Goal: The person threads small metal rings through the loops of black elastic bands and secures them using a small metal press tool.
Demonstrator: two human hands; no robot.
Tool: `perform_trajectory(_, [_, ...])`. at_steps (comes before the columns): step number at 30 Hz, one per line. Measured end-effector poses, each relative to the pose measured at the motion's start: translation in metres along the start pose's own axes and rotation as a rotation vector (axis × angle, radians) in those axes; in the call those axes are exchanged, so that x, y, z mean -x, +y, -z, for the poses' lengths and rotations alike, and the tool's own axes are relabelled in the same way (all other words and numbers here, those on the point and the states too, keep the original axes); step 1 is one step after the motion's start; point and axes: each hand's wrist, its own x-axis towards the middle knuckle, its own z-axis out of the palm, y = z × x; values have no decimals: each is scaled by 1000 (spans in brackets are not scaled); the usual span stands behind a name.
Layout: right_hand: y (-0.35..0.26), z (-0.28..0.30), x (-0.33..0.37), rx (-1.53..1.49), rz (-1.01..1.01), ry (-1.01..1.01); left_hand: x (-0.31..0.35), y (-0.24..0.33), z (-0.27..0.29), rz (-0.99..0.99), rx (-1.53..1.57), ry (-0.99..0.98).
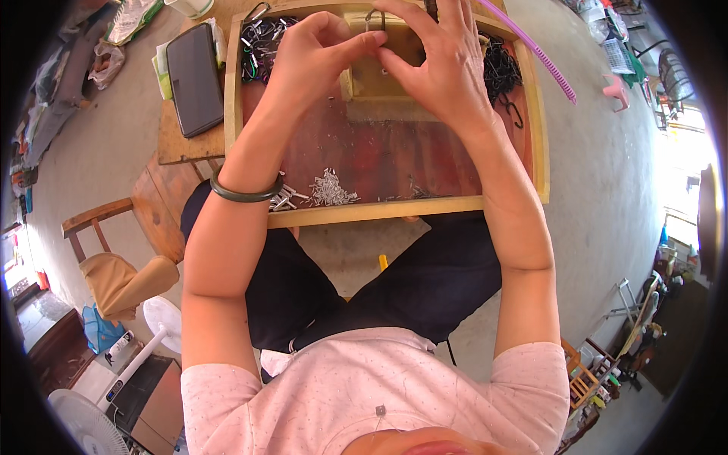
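Note:
Over the far part of a wooden tray (394, 208), my left hand (315, 53) and my right hand (451, 72) meet. A small dark metal hook (377, 14) shows between the fingertips. My left thumb and bent fingers pinch it. The thumb and forefinger of my right hand close around it from the other side; the exact contact is partly hidden. Finished-looking carabiners (262, 38) lie heaped beside my left hand. Black metal hooks (502, 72) are piled beside my right hand. Small silver pins (331, 188) and longer silver rods (285, 197) lie at the tray's near left.
A dark smartphone (196, 80) rests left of the tray. A purple coiled strip (535, 49) sticks out past the tray's right edge. Left of my legs stands a wooden chair (98, 220) with a tan cloth. A white fan (91, 421) stands at the lower left.

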Motion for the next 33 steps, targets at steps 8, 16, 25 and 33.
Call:
perform_trajectory(8, [2, -3, 0, 30, 7, 1, 1, -1, -2, 52, 47, 25])
perform_trajectory(16, [2, -2, 0, 22, 14, -8, 0, -6, 2, 55, 50, 18])
perform_trajectory(25, [3, 1, 4, 63, 31, -16, 3, 3, 7, 62, -157, -83])
perform_trajectory(33, [15, 5, -16, -130, -100, 42, 4, -2, -2, 11, -323, 28])
